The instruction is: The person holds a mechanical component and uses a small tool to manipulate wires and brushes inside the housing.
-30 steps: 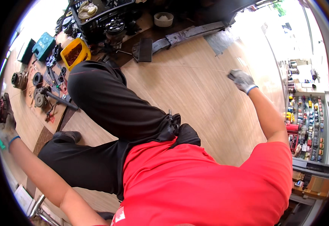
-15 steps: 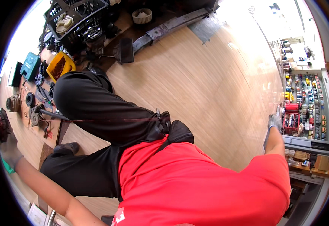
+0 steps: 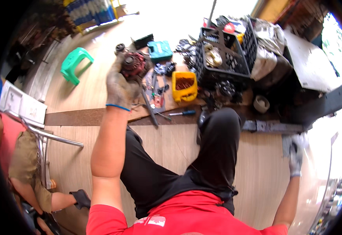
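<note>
My left hand point(image 3: 122, 88), in a soiled grey knit glove with a blue cuff edge, is raised ahead of me on the left. Its fingers are closed round a grimy, dark-red round part with a pulley, which looks like an alternator point(image 3: 133, 64). Far out on the right, my gloved right hand point(image 3: 295, 158) reaches away from my body. Its fingers look stretched out, dark at the tips, and nothing shows in them. Beyond the alternator lie a teal tool case point(image 3: 160, 50), a yellow cut-open jug point(image 3: 184, 85) of small rusty pieces and a screwdriver point(image 3: 182, 113).
A black crate point(image 3: 221, 76) of parts stands ahead, right of the jug. A green stool point(image 3: 76, 64) is at the far left. Nearer on the left, a person's leg point(image 3: 63, 200) is beside a metal-tube chair point(image 3: 57, 137). A long metal beam point(image 3: 270, 126) lies beyond my knee.
My view has swung left. The alternator in my left hand, then at the far left edge, now shows plainly. My right hand no longer appears beside the display shelves.
</note>
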`<state>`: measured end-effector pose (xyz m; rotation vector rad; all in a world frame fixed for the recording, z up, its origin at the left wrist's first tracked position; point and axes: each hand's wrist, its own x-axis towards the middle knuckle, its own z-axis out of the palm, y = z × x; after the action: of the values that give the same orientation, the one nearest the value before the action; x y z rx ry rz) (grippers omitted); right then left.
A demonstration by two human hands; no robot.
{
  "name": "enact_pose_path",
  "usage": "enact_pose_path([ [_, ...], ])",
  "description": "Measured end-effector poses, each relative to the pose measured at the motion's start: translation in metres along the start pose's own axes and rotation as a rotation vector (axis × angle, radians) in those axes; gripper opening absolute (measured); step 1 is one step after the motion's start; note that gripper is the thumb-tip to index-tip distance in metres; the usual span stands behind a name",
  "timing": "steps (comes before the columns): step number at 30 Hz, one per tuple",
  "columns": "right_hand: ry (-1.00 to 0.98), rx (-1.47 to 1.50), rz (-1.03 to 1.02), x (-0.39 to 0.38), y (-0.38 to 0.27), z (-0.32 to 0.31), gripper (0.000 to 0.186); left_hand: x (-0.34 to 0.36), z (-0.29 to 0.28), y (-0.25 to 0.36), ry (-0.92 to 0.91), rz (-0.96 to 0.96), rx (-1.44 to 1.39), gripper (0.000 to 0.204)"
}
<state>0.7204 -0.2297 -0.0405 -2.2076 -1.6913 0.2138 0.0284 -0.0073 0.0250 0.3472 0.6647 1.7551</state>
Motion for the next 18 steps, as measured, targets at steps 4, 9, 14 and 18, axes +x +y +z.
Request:
enact_pose_path([
  [4, -0.013, 0.546, -0.658, 0.114, -0.300, 0.032, 0.034, -0.001, 0.009, -0.008, -0.119, -0.133, -0.114, 0.030],
  [9, -0.308, 0.590, -0.921, 0.129, -0.508, 0.113, 0.062, 0.007, -0.005, 0.002, -0.206, -0.167, -0.095, 0.058],
  [14, -0.151, 0.581, -1.035, 0.132, -0.559, 0.157, 0.074, 0.007, -0.002, 0.013, -0.184, -0.221, -0.148, 0.043],
  [18, -0.247, 0.743, -0.947, 0.132, -0.569, 0.162, 0.071, 0.011, -0.004, 0.019, -0.184, -0.260, -0.127, 0.041],
])
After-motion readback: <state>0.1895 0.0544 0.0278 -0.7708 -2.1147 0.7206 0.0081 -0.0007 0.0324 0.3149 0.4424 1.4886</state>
